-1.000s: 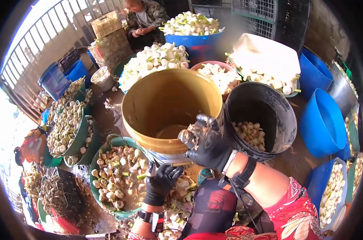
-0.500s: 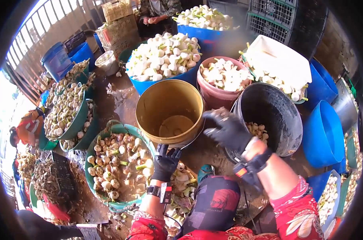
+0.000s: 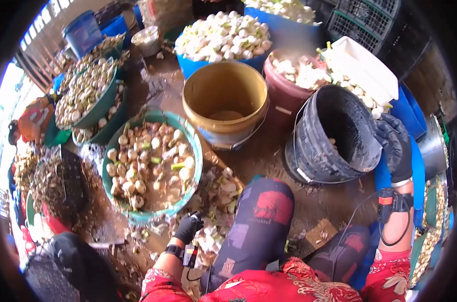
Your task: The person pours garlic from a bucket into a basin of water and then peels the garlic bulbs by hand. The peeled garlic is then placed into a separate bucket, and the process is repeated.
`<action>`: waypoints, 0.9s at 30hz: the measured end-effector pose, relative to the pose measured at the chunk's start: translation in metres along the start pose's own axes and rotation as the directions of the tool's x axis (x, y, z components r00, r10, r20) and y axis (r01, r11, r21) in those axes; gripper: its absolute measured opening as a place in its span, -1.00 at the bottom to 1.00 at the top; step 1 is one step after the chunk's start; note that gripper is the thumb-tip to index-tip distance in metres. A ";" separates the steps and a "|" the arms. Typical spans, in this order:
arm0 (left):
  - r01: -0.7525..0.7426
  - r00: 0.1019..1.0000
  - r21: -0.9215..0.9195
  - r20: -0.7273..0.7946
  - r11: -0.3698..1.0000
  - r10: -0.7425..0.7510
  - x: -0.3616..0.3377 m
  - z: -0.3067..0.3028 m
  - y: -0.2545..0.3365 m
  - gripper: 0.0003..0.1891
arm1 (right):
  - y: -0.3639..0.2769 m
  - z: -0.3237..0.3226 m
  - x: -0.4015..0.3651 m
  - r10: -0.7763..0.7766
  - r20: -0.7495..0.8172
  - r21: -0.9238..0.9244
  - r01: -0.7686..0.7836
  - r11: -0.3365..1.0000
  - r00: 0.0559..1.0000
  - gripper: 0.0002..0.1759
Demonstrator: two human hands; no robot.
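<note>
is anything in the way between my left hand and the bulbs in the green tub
Only the near rim of the green tub: your left hand is outside it, and the bulbs lie within. Nothing else visible blocks that path; a lift over the rim should likely do.

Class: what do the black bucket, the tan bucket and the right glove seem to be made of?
Black bucket: probably rigid plastic, matte and scuffed, with pale smears inside.
Tan bucket: likely smooth plastic, judging by soft sheen; metal possible.
Right glove: apparently dark flexible fabric, closely creased, perhaps coated.
</note>
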State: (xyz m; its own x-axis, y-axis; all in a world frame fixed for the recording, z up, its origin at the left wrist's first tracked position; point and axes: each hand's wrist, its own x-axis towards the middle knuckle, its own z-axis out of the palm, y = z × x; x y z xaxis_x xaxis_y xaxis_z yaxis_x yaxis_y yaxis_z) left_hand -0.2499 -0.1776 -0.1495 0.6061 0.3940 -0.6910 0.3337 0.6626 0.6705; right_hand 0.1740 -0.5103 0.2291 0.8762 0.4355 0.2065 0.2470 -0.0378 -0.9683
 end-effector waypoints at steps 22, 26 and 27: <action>-0.067 0.994 0.321 -0.059 0.945 0.091 -0.022 -0.004 0.010 -0.52 | 0.042 0.079 -0.022 0.191 0.237 -0.231 -0.135 0.964 0.953 -0.63; 0.013 0.997 0.470 -0.069 0.882 0.022 -0.016 -0.002 0.005 -0.51 | 0.076 0.077 0.004 0.115 0.249 -0.258 -0.048 0.965 0.962 -0.61; 0.003 0.997 0.493 -0.069 0.870 0.036 -0.009 -0.002 0.006 -0.51 | 0.081 0.077 0.012 0.084 0.277 -0.306 0.005 0.952 0.957 -0.59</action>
State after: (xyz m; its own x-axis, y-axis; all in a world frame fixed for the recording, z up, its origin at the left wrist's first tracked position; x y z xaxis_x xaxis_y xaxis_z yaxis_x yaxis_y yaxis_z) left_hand -0.2550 -0.1754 -0.1395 0.5664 0.4606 -0.6834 0.6481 0.2634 0.7146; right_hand 0.1723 -0.4393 0.1427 0.7446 0.6630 0.0776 0.3666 -0.3089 -0.8776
